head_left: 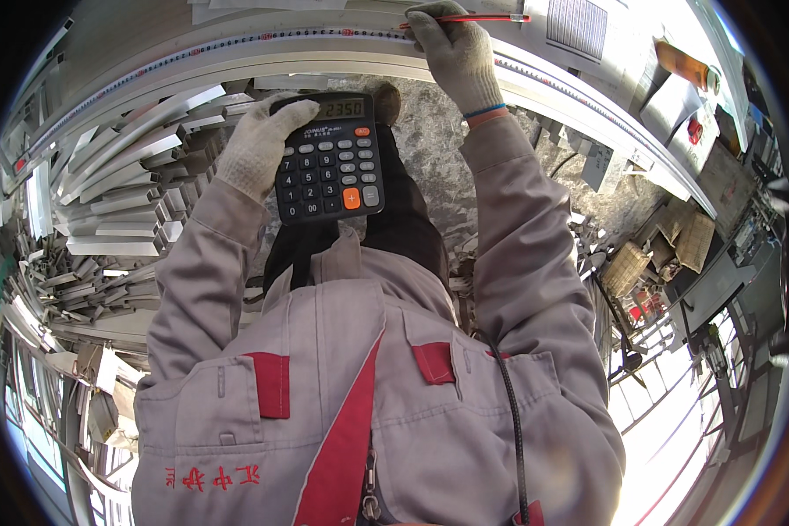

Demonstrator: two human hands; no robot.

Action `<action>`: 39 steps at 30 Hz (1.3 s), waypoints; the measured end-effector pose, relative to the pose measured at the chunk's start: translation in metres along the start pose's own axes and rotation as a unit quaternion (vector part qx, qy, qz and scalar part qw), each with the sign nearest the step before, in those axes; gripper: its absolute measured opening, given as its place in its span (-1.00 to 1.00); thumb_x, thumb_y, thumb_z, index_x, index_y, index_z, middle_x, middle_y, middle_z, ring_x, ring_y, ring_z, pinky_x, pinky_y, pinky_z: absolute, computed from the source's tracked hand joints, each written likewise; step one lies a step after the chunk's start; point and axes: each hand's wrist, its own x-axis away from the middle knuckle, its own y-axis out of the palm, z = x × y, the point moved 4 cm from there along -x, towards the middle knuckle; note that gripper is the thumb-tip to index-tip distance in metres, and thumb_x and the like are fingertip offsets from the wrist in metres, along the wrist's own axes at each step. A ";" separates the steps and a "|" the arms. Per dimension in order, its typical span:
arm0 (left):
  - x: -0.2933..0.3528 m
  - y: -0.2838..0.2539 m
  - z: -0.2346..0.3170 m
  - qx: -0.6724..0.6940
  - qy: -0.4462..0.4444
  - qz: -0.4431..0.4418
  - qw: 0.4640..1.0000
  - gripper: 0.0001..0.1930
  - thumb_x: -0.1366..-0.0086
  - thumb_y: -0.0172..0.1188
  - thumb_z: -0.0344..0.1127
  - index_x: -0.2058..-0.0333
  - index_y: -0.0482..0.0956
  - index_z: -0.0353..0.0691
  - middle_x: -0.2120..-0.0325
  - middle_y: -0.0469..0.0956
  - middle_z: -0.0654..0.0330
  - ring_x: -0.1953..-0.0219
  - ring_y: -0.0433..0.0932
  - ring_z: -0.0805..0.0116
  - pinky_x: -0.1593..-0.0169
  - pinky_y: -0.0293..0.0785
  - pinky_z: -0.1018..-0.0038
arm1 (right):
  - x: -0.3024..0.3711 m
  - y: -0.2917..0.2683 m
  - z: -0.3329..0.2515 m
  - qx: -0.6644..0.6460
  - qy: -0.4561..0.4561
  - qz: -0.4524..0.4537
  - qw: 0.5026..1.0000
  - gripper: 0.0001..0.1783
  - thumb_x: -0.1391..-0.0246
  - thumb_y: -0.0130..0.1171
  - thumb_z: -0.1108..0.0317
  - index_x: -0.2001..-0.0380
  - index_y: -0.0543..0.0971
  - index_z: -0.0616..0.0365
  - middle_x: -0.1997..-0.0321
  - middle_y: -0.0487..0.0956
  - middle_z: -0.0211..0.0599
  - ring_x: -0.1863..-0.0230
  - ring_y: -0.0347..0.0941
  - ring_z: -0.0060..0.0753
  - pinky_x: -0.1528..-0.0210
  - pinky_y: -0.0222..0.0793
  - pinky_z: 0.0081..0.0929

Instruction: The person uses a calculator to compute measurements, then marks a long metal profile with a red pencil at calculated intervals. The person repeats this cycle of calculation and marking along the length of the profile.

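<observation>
A black calculator (323, 182) with grey and orange keys is gripped at its upper left by my gloved left hand (256, 147). The thumb lies across its top, beside the lit display. At the far edge of the bench, my gloved right hand (456, 60) is closed round a thin red pencil or pen (491, 17), which points left. Under that hand runs a long measuring tape strip (237, 44) along the edge of the bench (171, 39); the hand covers a short stretch of it. Whether the pencil's tip touches the bench, I cannot tell.
Cut metal profiles (118, 215) lie piled at the left, beneath the bench edge. At the far right are an orange-brown bottle (685, 63) and papers (579, 26). Cardboard boxes (627, 267) stand lower right. A dark cord (510, 421) hangs down my jacket.
</observation>
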 end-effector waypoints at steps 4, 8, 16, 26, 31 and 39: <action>-0.002 -0.003 -0.007 0.014 -0.003 -0.008 1.000 -0.63 -0.42 0.44 -0.18 -0.08 0.72 -0.27 0.17 0.76 0.20 0.28 0.76 0.47 0.20 0.75 0.52 | 0.000 0.001 0.000 0.012 0.005 0.004 1.000 -0.76 -0.44 0.28 0.23 0.10 0.72 0.21 0.30 0.79 -0.19 0.21 0.76 -0.32 0.11 0.63 -0.31; -0.005 -0.007 -0.011 0.007 -0.010 0.003 1.000 -0.63 -0.41 0.45 -0.19 -0.08 0.72 -0.25 0.17 0.75 0.20 0.28 0.75 0.46 0.21 0.74 0.52 | 0.001 0.001 0.000 0.035 0.004 0.001 0.999 -0.75 -0.44 0.30 0.22 0.11 0.72 0.20 0.32 0.78 -0.17 0.22 0.76 -0.32 0.11 0.63 -0.31; -0.002 -0.007 -0.012 0.022 -0.019 0.012 1.000 -0.66 -0.41 0.44 -0.23 -0.07 0.71 -0.26 0.17 0.75 0.19 0.28 0.75 0.46 0.22 0.76 0.53 | 0.001 0.003 0.001 0.035 -0.007 0.006 0.999 -0.78 -0.44 0.31 0.25 0.13 0.72 0.21 0.33 0.77 -0.18 0.24 0.74 -0.34 0.13 0.62 -0.33; 0.000 -0.010 -0.016 0.048 -0.012 0.005 0.999 -0.67 -0.43 0.41 -0.25 -0.07 0.70 -0.31 0.17 0.74 0.19 0.29 0.75 0.46 0.24 0.76 0.53 | 0.002 0.005 0.004 0.030 -0.003 0.012 0.999 -0.81 -0.43 0.32 0.29 0.13 0.71 0.21 0.33 0.77 -0.22 0.25 0.73 -0.40 0.15 0.62 -0.37; 0.005 -0.011 -0.014 0.037 0.000 0.017 0.999 -0.66 -0.44 0.40 -0.26 -0.08 0.68 -0.34 0.17 0.73 0.17 0.29 0.74 0.46 0.25 0.76 0.53 | 0.003 0.006 0.006 0.000 -0.011 0.025 1.000 -0.82 -0.45 0.31 0.31 0.12 0.70 0.22 0.32 0.76 -0.27 0.25 0.70 -0.46 0.15 0.61 -0.39; 0.009 -0.010 -0.013 0.070 -0.007 0.017 0.997 -0.68 -0.45 0.37 -0.29 -0.07 0.68 -0.35 0.20 0.74 0.17 0.32 0.74 0.46 0.25 0.76 0.53 | 0.008 0.009 0.020 -0.113 0.051 0.039 0.991 -0.75 -0.37 0.40 0.25 0.06 0.76 0.21 0.16 0.82 -0.24 0.11 0.76 -0.43 0.00 0.68 -0.41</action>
